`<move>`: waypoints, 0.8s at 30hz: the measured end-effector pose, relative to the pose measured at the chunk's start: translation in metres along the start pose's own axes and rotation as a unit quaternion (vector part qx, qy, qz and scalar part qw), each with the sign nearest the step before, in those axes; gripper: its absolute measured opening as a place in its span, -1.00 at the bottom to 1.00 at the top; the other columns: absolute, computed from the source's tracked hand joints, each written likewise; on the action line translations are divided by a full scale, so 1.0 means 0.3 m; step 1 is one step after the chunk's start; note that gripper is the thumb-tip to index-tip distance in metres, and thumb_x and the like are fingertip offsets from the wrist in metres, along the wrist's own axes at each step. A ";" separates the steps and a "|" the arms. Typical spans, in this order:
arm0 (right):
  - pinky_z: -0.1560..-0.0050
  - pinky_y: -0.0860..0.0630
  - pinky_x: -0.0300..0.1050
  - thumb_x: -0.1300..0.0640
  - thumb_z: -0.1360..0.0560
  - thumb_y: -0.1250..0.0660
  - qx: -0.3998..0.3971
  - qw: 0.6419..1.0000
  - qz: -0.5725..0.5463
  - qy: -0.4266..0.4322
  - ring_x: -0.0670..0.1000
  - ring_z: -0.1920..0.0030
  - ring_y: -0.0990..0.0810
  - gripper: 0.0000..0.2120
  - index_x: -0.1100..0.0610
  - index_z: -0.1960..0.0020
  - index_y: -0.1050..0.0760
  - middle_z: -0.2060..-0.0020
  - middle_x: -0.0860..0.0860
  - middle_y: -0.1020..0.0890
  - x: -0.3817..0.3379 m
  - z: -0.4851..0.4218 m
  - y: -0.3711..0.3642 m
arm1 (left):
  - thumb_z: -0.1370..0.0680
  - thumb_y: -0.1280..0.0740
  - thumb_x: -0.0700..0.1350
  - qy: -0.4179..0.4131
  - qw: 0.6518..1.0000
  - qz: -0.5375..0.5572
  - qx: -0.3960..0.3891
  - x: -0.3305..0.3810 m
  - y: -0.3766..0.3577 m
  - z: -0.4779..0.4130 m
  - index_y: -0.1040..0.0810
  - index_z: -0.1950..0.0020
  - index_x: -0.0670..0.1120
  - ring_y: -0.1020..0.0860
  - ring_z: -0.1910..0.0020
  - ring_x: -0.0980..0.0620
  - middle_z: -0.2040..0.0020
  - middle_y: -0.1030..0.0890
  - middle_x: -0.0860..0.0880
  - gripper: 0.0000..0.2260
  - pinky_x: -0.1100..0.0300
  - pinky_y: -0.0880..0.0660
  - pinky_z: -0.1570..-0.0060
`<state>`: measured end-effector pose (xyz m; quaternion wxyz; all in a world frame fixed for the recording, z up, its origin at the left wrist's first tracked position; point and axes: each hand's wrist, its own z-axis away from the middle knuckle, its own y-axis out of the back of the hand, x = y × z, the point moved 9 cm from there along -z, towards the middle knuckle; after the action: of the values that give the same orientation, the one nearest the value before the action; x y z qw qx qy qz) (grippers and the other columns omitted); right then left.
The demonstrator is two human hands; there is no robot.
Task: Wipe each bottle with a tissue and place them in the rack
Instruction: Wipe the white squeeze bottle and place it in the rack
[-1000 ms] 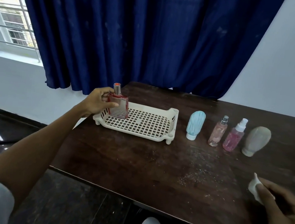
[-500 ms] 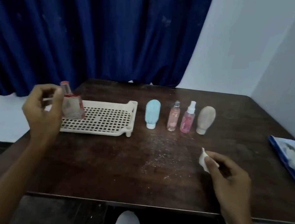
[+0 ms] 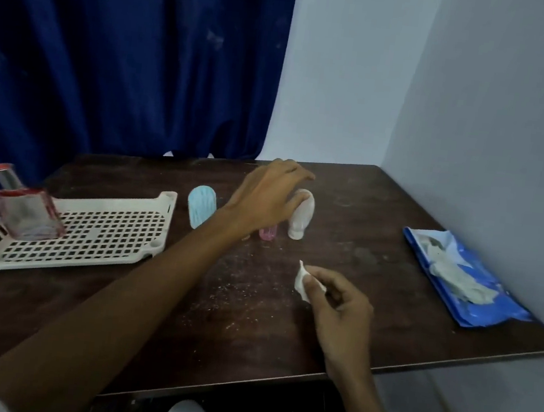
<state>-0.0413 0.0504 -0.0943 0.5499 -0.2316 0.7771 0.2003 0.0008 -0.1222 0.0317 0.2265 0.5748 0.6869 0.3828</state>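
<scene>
Pink bottle (image 3: 268,233), half hidden under the loosely spread, empty left hand (image 3: 266,198), stood on the desk (image 3: 360,253) close beside a beige bottle (image 3: 302,214) that may be toppled by the thumb in grasping; tissue (image 3: 302,281) pinched in right hand (image 3: 342,307); red bottle (image 3: 24,213) set in rack (image 3: 164,220).

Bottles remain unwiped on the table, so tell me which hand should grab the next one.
Left. The left hand is open, reaching beside the beige bottle and above the pink bottle; the right hand is busy pinching the tissue.
</scene>
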 end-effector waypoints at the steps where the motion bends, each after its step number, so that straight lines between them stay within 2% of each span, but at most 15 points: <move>1: 0.00 -0.63 -0.08 0.21 -0.52 -0.44 0.000 1.000 -0.003 -0.004 -0.11 0.06 -0.70 -0.86 0.01 -0.01 -0.70 0.12 -0.11 -0.74 0.002 -0.001 0.004 | -0.60 -0.28 -0.02 0.000 0.999 -0.031 -0.027 0.001 -0.031 -0.033 -0.61 -0.23 -0.07 -0.56 -0.17 -0.07 -0.18 -0.64 -0.05 -0.74 -0.03 -0.54 -0.09; 3: 0.00 -0.63 -0.08 0.20 -0.52 -0.44 -0.002 1.000 -0.006 -0.007 -0.11 0.05 -0.70 -0.86 0.01 -0.02 -0.70 0.11 -0.11 -0.73 0.002 -0.004 0.011 | -0.60 -0.26 0.01 0.007 0.994 -0.081 -0.076 0.000 -0.077 -0.082 -0.63 -0.21 -0.04 -0.60 -0.14 -0.10 -0.14 -0.67 -0.06 -0.73 -0.04 -0.56 -0.04; 6: -0.01 -0.63 -0.09 0.20 -0.53 -0.43 -0.004 1.000 -0.013 -0.006 -0.12 0.05 -0.70 -0.86 0.02 -0.02 -0.70 0.11 -0.11 -0.73 -0.005 -0.009 0.017 | -0.58 -0.29 0.09 0.011 0.986 -0.127 -0.109 0.001 -0.119 -0.122 -0.65 -0.17 0.03 -0.62 -0.09 -0.09 -0.08 -0.70 -0.03 -0.74 0.02 -0.56 0.01; 9: -0.01 -0.63 -0.07 0.20 -0.53 -0.43 0.005 1.000 -0.021 -0.006 -0.11 0.05 -0.70 -0.86 0.02 -0.03 -0.69 0.11 -0.10 -0.73 -0.006 -0.015 0.025 | -0.54 -0.36 0.07 0.010 0.983 -0.125 -0.134 0.008 -0.150 -0.133 -0.68 -0.06 0.02 -0.61 0.01 -0.08 0.02 -0.69 -0.03 -0.80 0.05 -0.55 0.11; 14: -0.03 -0.63 0.00 0.20 -0.53 -0.42 0.044 0.999 -0.025 -0.004 -0.09 0.05 -0.70 -0.86 0.01 -0.02 -0.69 0.10 -0.08 -0.73 0.001 -0.014 0.052 | -0.49 -0.42 0.01 0.032 0.989 -0.035 -0.143 0.008 -0.159 -0.110 -0.68 0.04 0.00 -0.61 0.14 -0.07 0.13 -0.68 -0.04 -0.87 -0.03 -0.60 0.16; 17: -0.04 -0.62 0.02 0.17 -0.55 -0.40 0.075 0.997 -0.027 0.000 -0.08 0.01 -0.69 -0.86 -0.02 -0.04 -0.67 0.06 -0.08 -0.72 0.002 -0.010 0.070 | -0.46 -0.49 0.00 0.050 0.992 0.033 -0.114 0.023 -0.106 -0.088 -0.68 0.06 -0.02 -0.62 0.17 0.04 0.17 -0.68 0.02 -0.86 0.05 -0.59 0.15; 19: -0.06 -0.61 -0.03 0.15 -0.56 -0.39 0.129 0.991 -0.025 0.012 -0.08 -0.02 -0.67 -0.87 -0.03 -0.05 -0.65 0.03 -0.09 -0.70 -0.009 -0.003 0.101 | -0.43 -0.54 -0.02 0.062 0.989 0.091 -0.094 0.047 -0.045 -0.064 -0.66 0.05 -0.05 -0.62 0.17 0.11 0.17 -0.68 0.04 -0.82 0.12 -0.59 0.13; 21: -0.05 -0.59 -0.18 0.15 -0.57 -0.37 0.188 0.981 -0.042 0.015 -0.13 -0.03 -0.65 -0.88 -0.01 -0.06 -0.63 0.00 -0.09 -0.68 -0.022 0.011 0.137 | -0.41 -0.57 -0.04 0.082 0.980 0.135 -0.120 0.060 -0.019 -0.028 -0.66 0.05 -0.06 -0.63 0.21 0.12 0.17 -0.68 0.04 -0.81 0.16 -0.59 0.21; 23: -0.01 -0.55 -0.32 0.16 -0.58 -0.36 0.219 0.974 -0.058 0.012 -0.18 -0.03 -0.63 -0.88 0.01 -0.07 -0.61 -0.01 -0.09 -0.67 -0.029 0.021 0.158 | -0.42 -0.57 -0.07 0.126 0.953 0.206 -0.182 0.044 -0.045 0.027 -0.66 0.05 -0.10 -0.64 0.33 0.10 0.21 -0.69 0.00 -0.80 0.26 -0.52 0.43; 24: 0.00 -0.55 -0.32 0.16 -0.58 -0.36 0.218 0.974 -0.054 0.013 -0.18 -0.02 -0.63 -0.88 0.00 -0.07 -0.61 0.00 -0.09 -0.67 -0.031 0.021 0.161 | -0.42 -0.57 -0.09 0.147 0.936 0.242 -0.211 0.032 -0.066 0.056 -0.65 0.04 -0.13 -0.63 0.37 0.12 0.22 -0.70 -0.02 -0.79 0.32 -0.47 0.47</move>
<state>-0.0618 0.0946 -0.0847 0.5870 -0.1498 0.7956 -0.0072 -0.0010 -0.1096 0.0073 0.1400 0.5998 0.4563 0.6423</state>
